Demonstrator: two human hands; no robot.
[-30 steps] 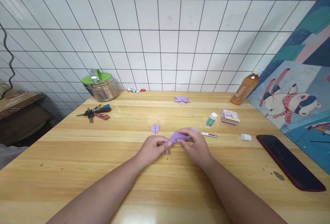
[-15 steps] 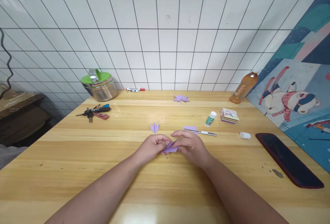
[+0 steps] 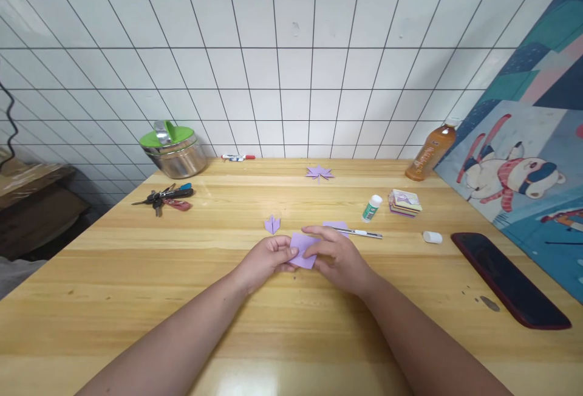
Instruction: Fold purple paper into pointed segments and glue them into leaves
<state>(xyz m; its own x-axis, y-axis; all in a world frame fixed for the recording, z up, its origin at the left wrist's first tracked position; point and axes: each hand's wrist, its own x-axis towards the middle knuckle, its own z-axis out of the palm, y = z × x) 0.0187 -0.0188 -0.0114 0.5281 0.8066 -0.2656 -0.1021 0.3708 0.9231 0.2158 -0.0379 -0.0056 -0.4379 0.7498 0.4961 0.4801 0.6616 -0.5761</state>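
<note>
A small square of purple paper [image 3: 300, 243], spread out nearly flat with faint creases, is held just above the wooden table. My left hand [image 3: 266, 260] pinches its left edge, thumb on top. On the right side, my right hand [image 3: 340, 259] grips the paper with bent fingers over its face; its thumb is mostly hidden. Just beyond my left hand lies a small folded purple paper piece [image 3: 272, 224]. A pen [image 3: 359, 233] rests across another purple paper sheet [image 3: 334, 225] behind my right hand. Farther back sits a purple paper leaf shape [image 3: 319, 172].
Glue stick [image 3: 372, 208], its white cap [image 3: 432, 237], a paper stack [image 3: 405, 202] and a dark phone-like slab [image 3: 510, 280] are at right. A bottle [image 3: 430, 152] stands by the wall. Keys [image 3: 166, 197], a green-lidded pot [image 3: 175, 152] and a marker [image 3: 238, 157] lie leftward.
The purple paper has gone from folded into a triangle to opened out as a square. Both hands stay at about the same spot.
</note>
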